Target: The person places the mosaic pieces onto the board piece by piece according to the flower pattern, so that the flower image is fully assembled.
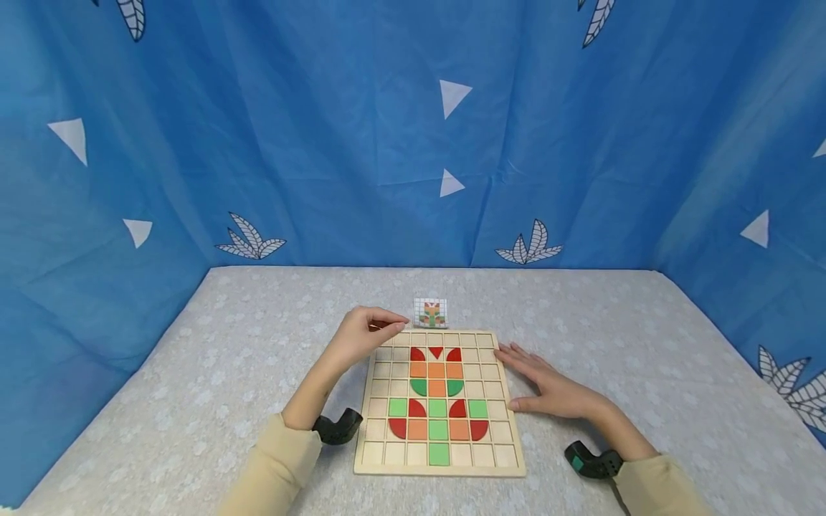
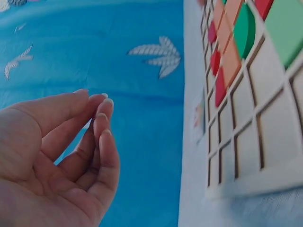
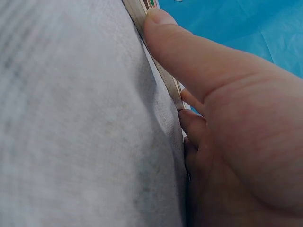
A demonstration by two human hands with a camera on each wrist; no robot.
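A square wooden grid board (image 1: 461,455) lies on the table, partly filled with red, orange and green tiles in a flower-like pattern. Behind its far edge is a small card (image 1: 430,313) printed with a similar pattern on a grid. My left hand (image 1: 361,335) is over the board's far left corner, its fingertips just left of the card. In the left wrist view, the left fingers (image 2: 108,156) bend loosely toward the thumb with nothing visible between them. At the board's right side, my right hand (image 1: 555,390) rests with straight fingers and thumb against the edge.
A pale patterned cloth covers the table (image 1: 613,322). Blue curtain (image 1: 374,129) with white shapes and leaf prints stands behind and at both sides. Black devices are strapped at the left wrist (image 1: 338,428) and right wrist (image 1: 592,462).
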